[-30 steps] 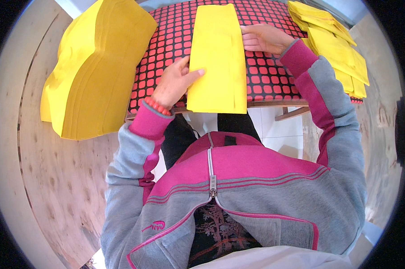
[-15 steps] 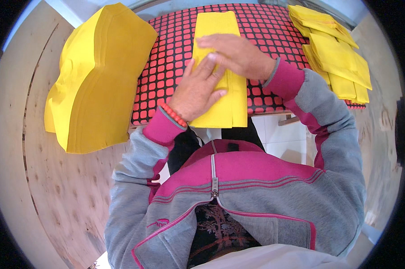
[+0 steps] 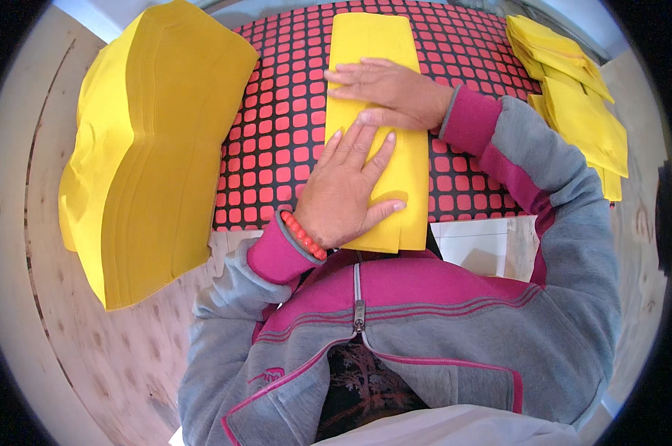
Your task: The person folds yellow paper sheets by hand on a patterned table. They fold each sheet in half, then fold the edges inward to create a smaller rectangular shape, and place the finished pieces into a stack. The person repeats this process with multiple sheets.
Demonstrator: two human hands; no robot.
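Observation:
A long yellow folded sheet (image 3: 373, 37) lies lengthwise in front of me, its near end hanging past the table edge. I cannot tell whether it is paper or cloth. My left hand (image 3: 347, 189), with a red bead bracelet at the wrist, rests flat on its lower half, fingers spread. Across the sheet just above it lies my right hand (image 3: 395, 95), palm down with fingers stretched out to the left. My right thumb is close to the left fingertips. Neither hand grips anything.
A table covered in red squares on black (image 3: 276, 119) carries the work. On the left stands a thick stack of large creased yellow sheets (image 3: 165, 156). Folded yellow pieces (image 3: 585, 115) are piled at the right. Pale wooden boards (image 3: 113, 349) flank the table.
The folded sheet and other things sit lower or shifted in the picture, and the sheet's near end reaches closer to me. My left fingers have spread wider, and the hands overlap less.

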